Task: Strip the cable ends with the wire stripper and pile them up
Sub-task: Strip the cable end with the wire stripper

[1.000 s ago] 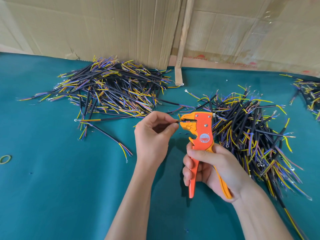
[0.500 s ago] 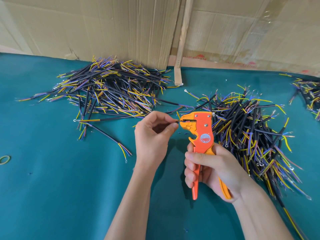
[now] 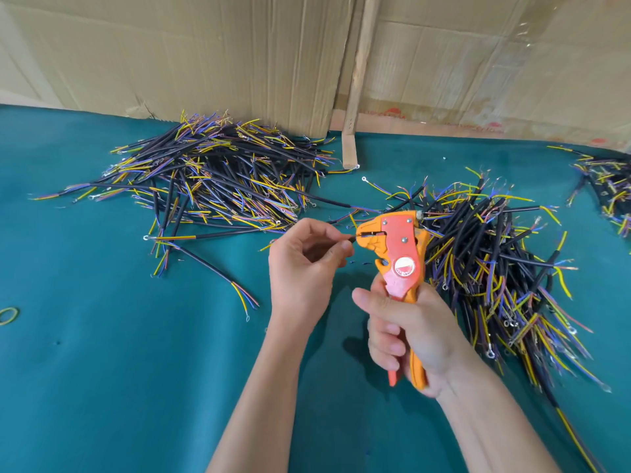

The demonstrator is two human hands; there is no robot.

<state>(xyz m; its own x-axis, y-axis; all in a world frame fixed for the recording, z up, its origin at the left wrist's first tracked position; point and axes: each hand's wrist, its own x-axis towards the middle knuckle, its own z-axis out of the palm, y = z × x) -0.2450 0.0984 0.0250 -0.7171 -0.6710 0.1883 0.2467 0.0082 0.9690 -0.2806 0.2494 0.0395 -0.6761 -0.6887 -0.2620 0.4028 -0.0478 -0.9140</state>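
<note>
Above the green surface (image 3: 102, 370), between two heaps of cables, I held the wire stripper (image 3: 397, 264) upright in my right hand (image 3: 409, 332), its orange head turned left. That hand's fingers (image 3: 384, 348) were curled tight round both handles, the thumb laid across the front. My left hand (image 3: 304, 271) sat just beside the head, its thumb and forefinger pinching the end of a thin dark cable (image 3: 351, 238) whose tip reached into the stripper's mouth. Most of that cable was hidden behind my hand. One cable pile (image 3: 218, 179) lay to the far left, against the cardboard wall (image 3: 205, 56), with a few strays spilling toward me. Another pile (image 3: 495, 268) lay close to the right of the tool, touching nothing I held. A third, smaller heap (image 3: 607, 186) sat at the right edge. A yellow rubber band (image 3: 8, 315) lay at the far left.
</note>
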